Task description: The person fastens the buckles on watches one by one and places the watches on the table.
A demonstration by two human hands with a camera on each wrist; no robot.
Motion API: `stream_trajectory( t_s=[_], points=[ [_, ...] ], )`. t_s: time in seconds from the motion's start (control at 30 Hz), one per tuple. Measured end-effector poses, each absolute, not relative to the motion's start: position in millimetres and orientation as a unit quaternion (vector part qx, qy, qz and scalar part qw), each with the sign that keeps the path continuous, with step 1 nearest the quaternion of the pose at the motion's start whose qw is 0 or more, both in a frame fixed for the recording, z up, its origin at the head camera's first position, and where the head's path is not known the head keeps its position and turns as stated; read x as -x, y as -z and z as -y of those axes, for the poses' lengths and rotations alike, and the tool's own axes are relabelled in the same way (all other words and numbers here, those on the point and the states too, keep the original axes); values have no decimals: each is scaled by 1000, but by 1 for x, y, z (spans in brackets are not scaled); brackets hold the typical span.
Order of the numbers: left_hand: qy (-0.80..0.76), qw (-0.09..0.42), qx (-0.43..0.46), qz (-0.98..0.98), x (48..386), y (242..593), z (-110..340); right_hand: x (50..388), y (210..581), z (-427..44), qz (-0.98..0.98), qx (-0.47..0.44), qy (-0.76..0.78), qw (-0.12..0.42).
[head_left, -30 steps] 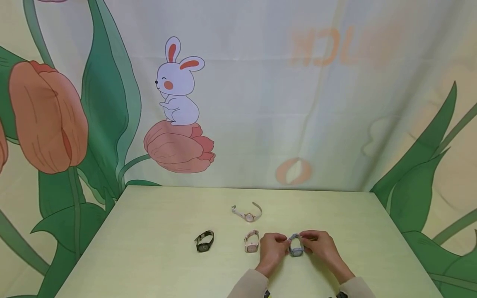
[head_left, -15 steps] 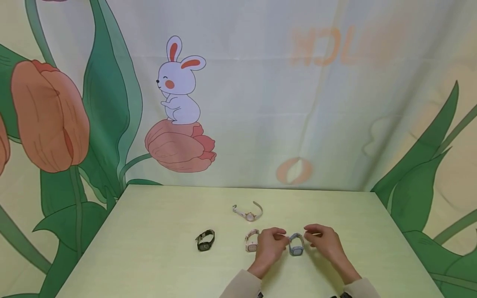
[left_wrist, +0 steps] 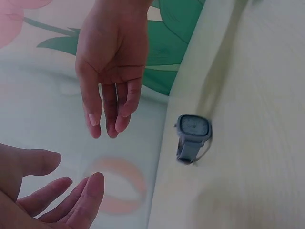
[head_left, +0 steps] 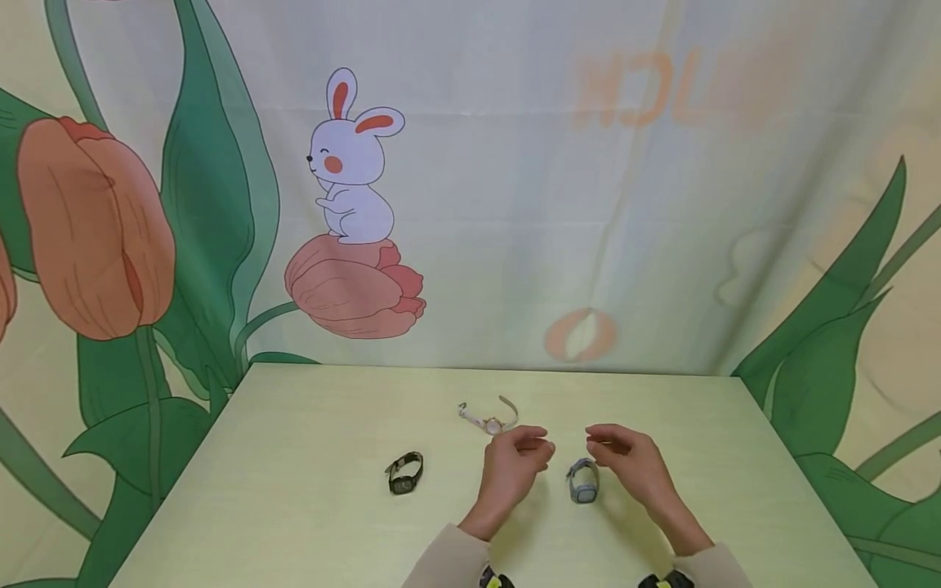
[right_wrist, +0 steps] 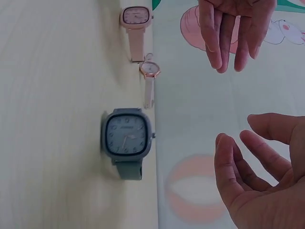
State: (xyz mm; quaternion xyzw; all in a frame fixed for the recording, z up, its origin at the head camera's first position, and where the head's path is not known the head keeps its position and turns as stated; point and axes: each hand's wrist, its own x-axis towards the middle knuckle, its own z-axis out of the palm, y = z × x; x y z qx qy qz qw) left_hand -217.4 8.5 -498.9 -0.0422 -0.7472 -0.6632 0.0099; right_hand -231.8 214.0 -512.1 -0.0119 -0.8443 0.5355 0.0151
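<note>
A blue-grey watch (head_left: 584, 493) with a squarish dial stands on the table, its strap closed in a loop; the dial faces the camera in the right wrist view. My left hand (head_left: 507, 469) hovers to its left, fingers loosely bent and holding nothing. Above and to the right of that watch, my right hand (head_left: 635, 461) is raised, also with nothing in its fingers. The pink square watch (right_wrist: 136, 16) shows in the right wrist view; the left hand hides it in the head view. Behind the left hand lies a slim watch (head_left: 493, 425) with a round rose-gold case.
A black watch (head_left: 402, 485) with its strap looped stands left of the hands on the pale table (head_left: 294, 531). A curtain (head_left: 500, 269) printed with tulips and a rabbit hangs beyond the table's back edge.
Both hands have let go of the blue-grey watch and risen away from it. The left hand has moved left, across the pink watch. The watches stay about where they were.
</note>
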Motion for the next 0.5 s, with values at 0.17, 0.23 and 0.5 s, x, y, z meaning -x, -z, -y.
stream_trajectory(
  t_s=[0.17,0.23,0.5],
  points=[
    [659,20,51,750,221,494,10,234,504,-206,840,5,-543,11],
    [656,24,51,752,223,494,18,235,501,-202,835,-3,-550,10],
    [635,46,28,771,237,492,47,245,496,-185,811,-21,-585,-4]
  ],
)
